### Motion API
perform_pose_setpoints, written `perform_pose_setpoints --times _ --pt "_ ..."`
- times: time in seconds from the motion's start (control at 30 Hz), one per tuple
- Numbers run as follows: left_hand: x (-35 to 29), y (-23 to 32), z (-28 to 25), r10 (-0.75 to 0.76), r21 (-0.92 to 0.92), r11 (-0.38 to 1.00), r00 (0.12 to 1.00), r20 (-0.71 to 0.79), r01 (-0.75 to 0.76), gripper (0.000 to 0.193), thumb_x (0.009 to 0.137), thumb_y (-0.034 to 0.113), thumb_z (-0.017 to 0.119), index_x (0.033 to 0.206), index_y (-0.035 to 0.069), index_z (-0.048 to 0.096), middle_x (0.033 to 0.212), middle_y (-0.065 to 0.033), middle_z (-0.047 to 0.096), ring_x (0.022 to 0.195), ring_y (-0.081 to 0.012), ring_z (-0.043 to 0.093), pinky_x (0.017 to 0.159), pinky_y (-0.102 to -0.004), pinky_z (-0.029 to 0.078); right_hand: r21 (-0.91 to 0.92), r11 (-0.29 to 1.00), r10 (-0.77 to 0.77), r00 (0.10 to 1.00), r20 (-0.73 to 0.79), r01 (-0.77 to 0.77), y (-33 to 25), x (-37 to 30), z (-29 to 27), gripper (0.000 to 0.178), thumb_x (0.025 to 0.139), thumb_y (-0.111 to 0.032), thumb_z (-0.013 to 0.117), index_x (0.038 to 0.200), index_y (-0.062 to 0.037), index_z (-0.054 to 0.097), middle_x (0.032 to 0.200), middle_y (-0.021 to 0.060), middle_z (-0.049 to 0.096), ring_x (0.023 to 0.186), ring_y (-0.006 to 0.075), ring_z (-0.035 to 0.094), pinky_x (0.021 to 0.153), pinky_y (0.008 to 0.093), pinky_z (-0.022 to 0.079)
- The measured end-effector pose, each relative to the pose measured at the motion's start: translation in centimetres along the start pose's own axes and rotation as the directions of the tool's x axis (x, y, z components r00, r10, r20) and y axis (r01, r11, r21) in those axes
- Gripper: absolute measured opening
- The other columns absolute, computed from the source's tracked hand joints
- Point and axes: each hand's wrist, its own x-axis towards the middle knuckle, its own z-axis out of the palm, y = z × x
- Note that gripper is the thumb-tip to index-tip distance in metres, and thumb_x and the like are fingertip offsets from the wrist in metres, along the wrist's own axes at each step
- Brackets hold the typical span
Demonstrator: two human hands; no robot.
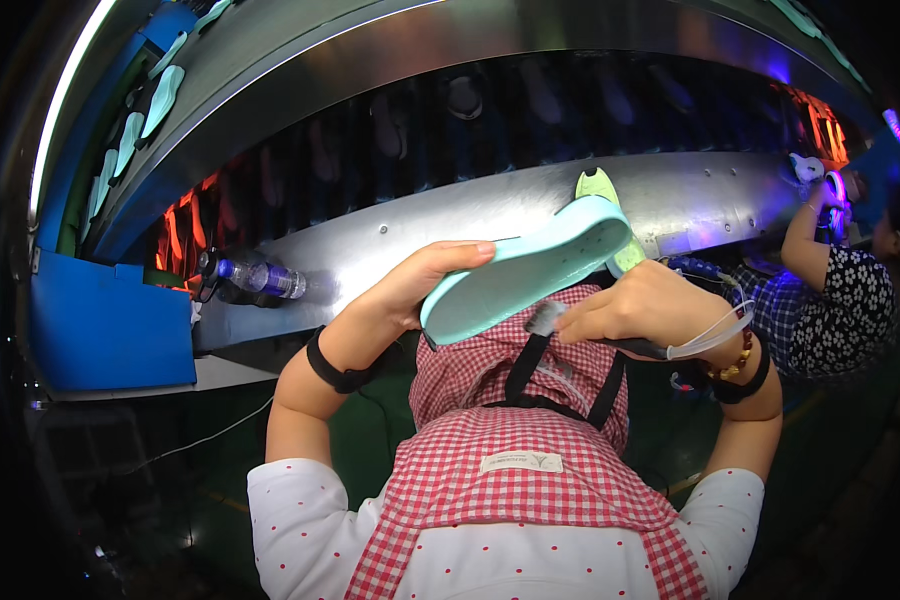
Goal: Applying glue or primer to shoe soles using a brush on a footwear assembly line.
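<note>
My left hand grips a turquoise shoe sole by its near-left end, tilted so its hollow inner side shows. Close to the sole's near edge is a brush with pale bristles. The fingers of my right hand are closed round this brush, and its dark handle shows below the hand. From this view I cannot tell whether the bristles touch the sole. A yellow-green shoe piece lies behind the sole on the metal ledge, partly covered by it.
A clear plastic bottle lies at the ledge's left end, near a blue box. Orange-glowing openings flank a dark row of shoe parts. Turquoise soles rest on the upper belt. At right a co-worker handles a white shoe part.
</note>
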Motion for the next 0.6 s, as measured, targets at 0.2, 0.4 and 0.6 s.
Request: perform_pose_setpoints --times 0.2,0.4,0.6 --pt "0.1 0.2 0.0 0.066 0.039 0.997 0.998 -0.013 -0.065 0.042 0.083 0.024 0.053 0.114 -0.005 0.049 0.103 -0.0169 0.058 0.087 -0.0196 0.060 0.078 -0.0277 0.048 0.218 0.976 0.028 0.974 -0.223 0.022 2.1 -1.3 0.7 0.025 0.068 -0.006 0.062 0.093 -0.0012 0.061 0.095 0.0135 0.063 0.087 0.0269 0.061 0.076 0.0325 0.048" --pt "1.7 -2.5 0.0 0.148 -0.514 0.856 0.976 0.159 -0.046 0.047 0.087 0.024 0.047 0.123 -0.004 0.037 0.110 -0.0190 0.053 0.093 -0.0231 0.059 0.081 -0.0361 0.049 0.634 0.773 0.294 0.883 -0.367 0.006 1.2 0.3 1.9 0.021 0.074 -0.002 0.064 0.095 0.0013 0.062 0.084 0.0108 0.065 0.077 0.0162 0.062 0.068 0.0255 0.049" --pt "3.8 -4.7 -0.3 0.210 -0.616 0.780 0.973 0.093 -0.109 0.043 0.084 0.023 0.051 0.116 -0.005 0.046 0.108 -0.0186 0.057 0.091 -0.0254 0.061 0.083 -0.0357 0.049 0.647 0.755 0.650 0.252 -0.717 -0.109 6.1 -0.5 3.9 0.017 0.079 -0.002 0.057 0.095 0.0041 0.061 0.076 0.0098 0.063 0.056 0.0097 0.058 0.050 0.0184 0.046"
